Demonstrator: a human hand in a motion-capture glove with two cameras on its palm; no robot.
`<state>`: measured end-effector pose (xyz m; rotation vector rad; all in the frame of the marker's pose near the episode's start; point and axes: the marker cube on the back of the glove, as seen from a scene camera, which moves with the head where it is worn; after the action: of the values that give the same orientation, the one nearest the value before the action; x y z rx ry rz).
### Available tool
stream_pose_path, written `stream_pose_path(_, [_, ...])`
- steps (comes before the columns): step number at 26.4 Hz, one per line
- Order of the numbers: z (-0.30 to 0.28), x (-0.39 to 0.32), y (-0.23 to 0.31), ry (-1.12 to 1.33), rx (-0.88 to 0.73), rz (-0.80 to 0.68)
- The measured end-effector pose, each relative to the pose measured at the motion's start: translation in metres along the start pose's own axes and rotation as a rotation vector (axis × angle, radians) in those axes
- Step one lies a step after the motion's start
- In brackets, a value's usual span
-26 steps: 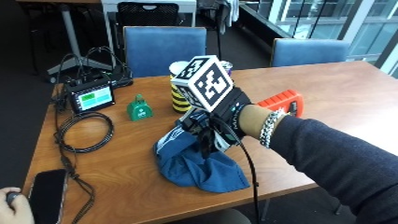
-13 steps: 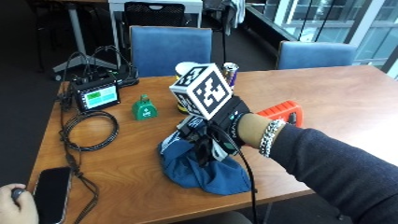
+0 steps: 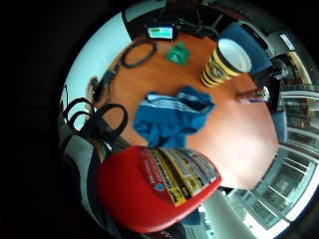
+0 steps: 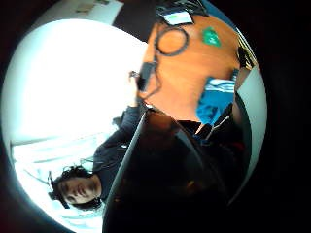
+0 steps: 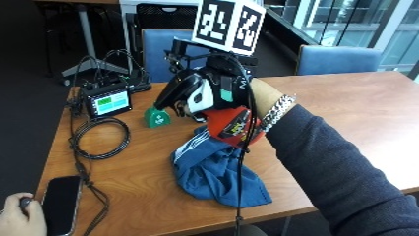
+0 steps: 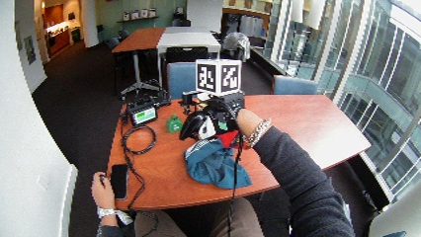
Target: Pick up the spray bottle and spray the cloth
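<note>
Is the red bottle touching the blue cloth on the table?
Apart. In the little finger side palm view, bare table shows between the red bottle and the blue cloth. The outside view shows the hand holding it up above the cloth.

Right hand point(image 5: 203, 93) gloved in black, fitted with white plastic pieces and a green patch on the back. Silver chain-link bracelet point(image 5: 276, 111) at the wrist, just above the cuff of a dark charcoal long sleeve point(image 5: 334, 167). Black straps and loops of the glove edging the little-finger-side palm view; khaki trousers point(image 6: 190, 222) below the bench edge.
</note>
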<state>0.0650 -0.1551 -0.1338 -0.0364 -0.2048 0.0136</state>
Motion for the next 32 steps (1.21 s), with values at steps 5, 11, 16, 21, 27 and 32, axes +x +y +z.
stream_pose_path(5, [-0.017,-0.009,-0.011,-0.258,0.253,-0.059])
stream_pose_path(11, [-0.018,0.0,-0.033,-0.513,0.522,-0.064])
stream_pose_path(16, [0.007,0.041,-0.059,-0.697,0.654,0.06])
stream_pose_path(21, [0.028,0.08,-0.069,-0.707,0.698,0.171])
stream_pose_path(27, [0.038,0.099,-0.067,-0.717,0.737,0.215])
stream_pose_path(32, [0.033,0.092,-0.068,-0.688,0.785,0.225])
